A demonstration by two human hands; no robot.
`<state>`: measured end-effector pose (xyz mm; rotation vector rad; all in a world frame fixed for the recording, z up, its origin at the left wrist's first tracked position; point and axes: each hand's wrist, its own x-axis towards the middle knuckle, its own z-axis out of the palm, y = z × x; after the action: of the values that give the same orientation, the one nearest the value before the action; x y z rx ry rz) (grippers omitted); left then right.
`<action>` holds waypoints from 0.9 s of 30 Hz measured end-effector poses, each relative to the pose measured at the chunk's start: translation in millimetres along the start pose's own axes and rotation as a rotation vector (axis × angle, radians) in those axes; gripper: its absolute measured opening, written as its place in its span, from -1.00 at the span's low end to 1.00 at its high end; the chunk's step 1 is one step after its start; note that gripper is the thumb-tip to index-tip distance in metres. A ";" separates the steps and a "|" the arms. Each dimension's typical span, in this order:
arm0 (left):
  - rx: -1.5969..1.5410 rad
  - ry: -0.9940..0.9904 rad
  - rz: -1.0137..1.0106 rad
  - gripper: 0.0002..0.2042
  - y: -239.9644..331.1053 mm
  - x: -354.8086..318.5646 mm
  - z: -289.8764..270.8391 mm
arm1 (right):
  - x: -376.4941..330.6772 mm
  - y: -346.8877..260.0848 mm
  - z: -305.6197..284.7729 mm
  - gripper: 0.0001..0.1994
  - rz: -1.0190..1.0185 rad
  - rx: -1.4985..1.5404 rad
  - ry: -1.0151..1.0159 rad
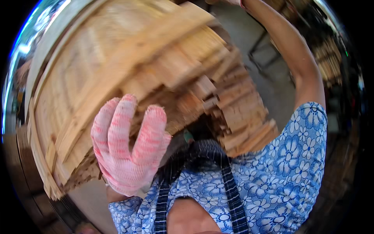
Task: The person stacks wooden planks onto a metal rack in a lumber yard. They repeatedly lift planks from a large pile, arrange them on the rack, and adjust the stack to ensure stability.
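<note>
Head view: I look down on the wearer's two arms, with blur over the wood.
Left hand: The left hand [128, 150] wears a pink-and-white knit glove; its fingers are extended and spread, and I see nothing gripped. I cannot tell whether it touches the wood.
Right hand: The right hand [233, 2] is cut off at the top edge; I cannot tell its finger state.
Long board: The long board [144, 60] lies slantwise across the planks [87, 50], beyond the left fingertips.
Wood stack: The wood stack [243, 111] has uneven block ends, right of the left hand.
Clothing: Blue flowered shirt [288, 156], dark striped apron [230, 183].
Floor: Grey floor [237, 23] shows beyond the stack, near a dark frame [257, 48].
</note>
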<state>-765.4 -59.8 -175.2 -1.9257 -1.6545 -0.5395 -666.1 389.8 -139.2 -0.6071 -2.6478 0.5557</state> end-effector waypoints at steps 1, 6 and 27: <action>-0.068 0.067 0.032 -0.56 18.2 -2.0 10.3 | -37.2 11.1 8.6 -0.42 0.062 0.066 -0.041; -0.854 -0.258 0.128 -0.52 76.5 15.9 60.0 | -310.3 133.6 147.3 -0.66 0.222 -0.412 0.139; -1.010 -2.073 -0.333 -0.17 424.8 -252.4 596.6 | -778.4 -21.8 569.9 -0.20 2.160 0.667 1.007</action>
<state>-415.9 79.6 -852.3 -3.1431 -3.1724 1.4976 -263.9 -164.9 -818.7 -2.3042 -0.0232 0.9810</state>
